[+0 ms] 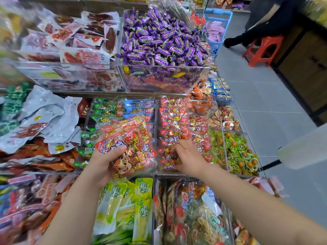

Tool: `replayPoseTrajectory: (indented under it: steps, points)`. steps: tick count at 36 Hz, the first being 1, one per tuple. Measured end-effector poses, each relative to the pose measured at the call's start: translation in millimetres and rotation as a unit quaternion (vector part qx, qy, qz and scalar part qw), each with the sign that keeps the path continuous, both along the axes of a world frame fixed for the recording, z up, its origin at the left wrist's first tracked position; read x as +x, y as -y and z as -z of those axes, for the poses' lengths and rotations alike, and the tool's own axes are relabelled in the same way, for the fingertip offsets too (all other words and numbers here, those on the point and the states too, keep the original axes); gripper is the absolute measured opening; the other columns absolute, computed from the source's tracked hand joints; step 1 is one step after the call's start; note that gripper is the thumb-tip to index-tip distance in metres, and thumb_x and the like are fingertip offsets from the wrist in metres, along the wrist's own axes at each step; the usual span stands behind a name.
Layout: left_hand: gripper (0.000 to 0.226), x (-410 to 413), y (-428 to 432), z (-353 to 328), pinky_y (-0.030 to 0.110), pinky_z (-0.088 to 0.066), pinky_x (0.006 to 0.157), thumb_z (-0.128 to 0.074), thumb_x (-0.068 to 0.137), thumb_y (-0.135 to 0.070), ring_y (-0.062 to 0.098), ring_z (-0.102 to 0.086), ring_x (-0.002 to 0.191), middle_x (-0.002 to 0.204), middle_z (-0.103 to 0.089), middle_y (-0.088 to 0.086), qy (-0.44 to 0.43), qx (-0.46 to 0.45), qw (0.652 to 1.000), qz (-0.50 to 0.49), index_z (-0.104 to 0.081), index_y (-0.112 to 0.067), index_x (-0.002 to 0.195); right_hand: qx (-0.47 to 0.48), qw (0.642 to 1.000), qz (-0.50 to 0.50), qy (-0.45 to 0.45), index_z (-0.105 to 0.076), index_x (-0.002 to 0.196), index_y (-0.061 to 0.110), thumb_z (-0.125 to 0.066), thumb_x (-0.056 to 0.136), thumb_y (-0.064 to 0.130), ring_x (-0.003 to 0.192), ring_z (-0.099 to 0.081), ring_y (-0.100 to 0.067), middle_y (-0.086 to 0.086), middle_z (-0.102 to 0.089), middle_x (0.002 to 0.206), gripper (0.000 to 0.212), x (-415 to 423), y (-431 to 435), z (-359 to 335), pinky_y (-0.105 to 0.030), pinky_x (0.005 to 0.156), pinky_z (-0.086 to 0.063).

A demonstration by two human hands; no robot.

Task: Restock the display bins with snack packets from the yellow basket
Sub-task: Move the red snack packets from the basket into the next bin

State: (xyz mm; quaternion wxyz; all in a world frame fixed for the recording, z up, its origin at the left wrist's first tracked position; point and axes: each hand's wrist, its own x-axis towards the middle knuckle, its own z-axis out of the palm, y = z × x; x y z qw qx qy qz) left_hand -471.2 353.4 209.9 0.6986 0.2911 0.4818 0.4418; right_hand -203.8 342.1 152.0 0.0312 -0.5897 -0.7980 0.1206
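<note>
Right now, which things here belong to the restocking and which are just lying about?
In the job: left hand gripping red snack packets; right hand, fingers down in the matching red-packet bin.
Lying about: purple candies; yellow-green packets; red stool; blue basket.

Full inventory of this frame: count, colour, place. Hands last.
red clear-plastic snack packets with a cartoon animal: small stack, red and gold, in left hand
matching red packets in the clear acrylic bin: many, red, centre, under right hand
purple foil-wrapped candies: heap, purple, upper tier
green snack packets: many, green, left of centre
yellow-green plastic pouches: several, yellow-green, bottom centre
silver-white pouches: several, silver-white, left
red plastic stool: one, red, floor top right
blue plastic basket: one, blue, top, right of candies
left hand: grips the stack
right hand: fingers bent onto binned packets, grip unclear
</note>
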Motion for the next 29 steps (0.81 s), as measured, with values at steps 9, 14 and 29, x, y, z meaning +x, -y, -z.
replayPoseTrajectory:
  steps: [9,14,29]
  points:
    - [0.083,2.7,-1.1,0.1,0.044,-0.060,0.064,-0.065,0.067,-0.006,0.031,-0.071,0.090,0.120,-0.065,0.019,0.000,0.010,1.000,0.013,-0.038,-0.019,0.143,-0.030,0.999,0.035,-0.016,-0.050,0.110,0.018,-0.066,0.072,0.060,0.116,-0.032,-0.020,0.001,-0.039,0.121,0.059,-5.5,-3.6,8.6,-0.036,0.101,-0.027]
    - [0.080,-0.8,-3.1,0.4,0.042,-0.059,0.062,-0.064,0.067,-0.006,0.029,-0.072,0.087,0.114,-0.068,0.016,0.000,0.022,1.000,0.007,-0.039,-0.017,0.142,-0.036,0.949,0.197,-0.244,-0.043,0.118,0.032,-0.067,0.071,0.061,0.131,-0.017,-0.012,0.015,-0.017,0.134,0.061,14.8,17.5,3.2,-0.032,0.111,-0.012]
    - [0.082,5.7,-5.6,2.1,0.042,-0.059,0.061,-0.066,0.066,-0.007,0.030,-0.072,0.085,0.116,-0.066,0.019,0.011,0.010,1.000,0.016,-0.039,-0.015,0.142,-0.197,0.853,0.310,-0.372,-0.012,0.148,0.036,-0.063,0.079,0.056,0.140,-0.025,-0.018,0.008,-0.019,0.156,0.088,3.3,4.4,-5.1,-0.043,0.112,-0.025]
